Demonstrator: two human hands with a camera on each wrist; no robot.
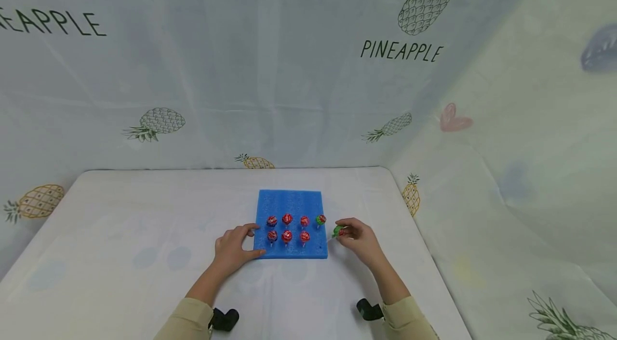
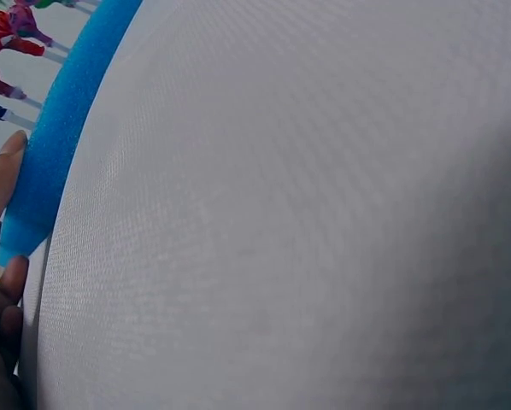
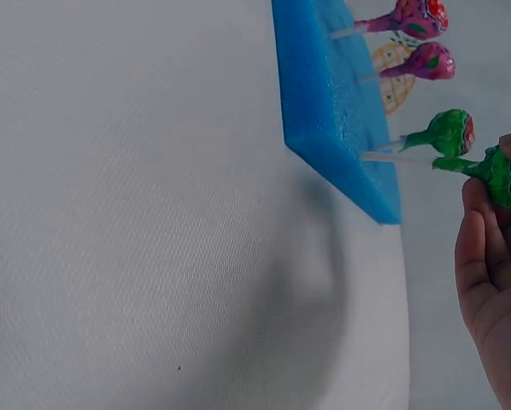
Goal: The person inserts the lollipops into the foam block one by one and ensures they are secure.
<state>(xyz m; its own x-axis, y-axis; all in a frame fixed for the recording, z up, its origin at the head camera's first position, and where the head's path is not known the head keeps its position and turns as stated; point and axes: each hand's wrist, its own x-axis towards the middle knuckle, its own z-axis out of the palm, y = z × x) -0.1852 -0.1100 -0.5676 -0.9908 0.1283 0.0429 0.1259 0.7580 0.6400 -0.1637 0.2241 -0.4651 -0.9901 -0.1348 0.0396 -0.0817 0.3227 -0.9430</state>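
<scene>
A blue foam board (image 1: pixel 291 201) lies on the table with several wrapped lollipops standing upright in it, in two rows. My left hand (image 1: pixel 233 249) holds the board's near left corner, thumb at the front edge and fingers along the left side. Just right of the board, my right hand (image 1: pixel 358 240) pinches a green-wrapped lollipop (image 3: pixel 503 178) by its candy head. Its white stick (image 3: pixel 396 158) points toward the board, the tip overlapping the foam in the right wrist view. Another green lollipop (image 1: pixel 321 219) stands at the right end of the back row.
The table (image 1: pixel 159 211) has a white cover. Behind it and to the right hang sheets printed with pineapples (image 1: pixel 426 5). A small dark hole (image 1: pixel 321 247) shows in the foam near the front right corner. Black wrist mounts (image 1: pixel 224 320) sit at both sleeves.
</scene>
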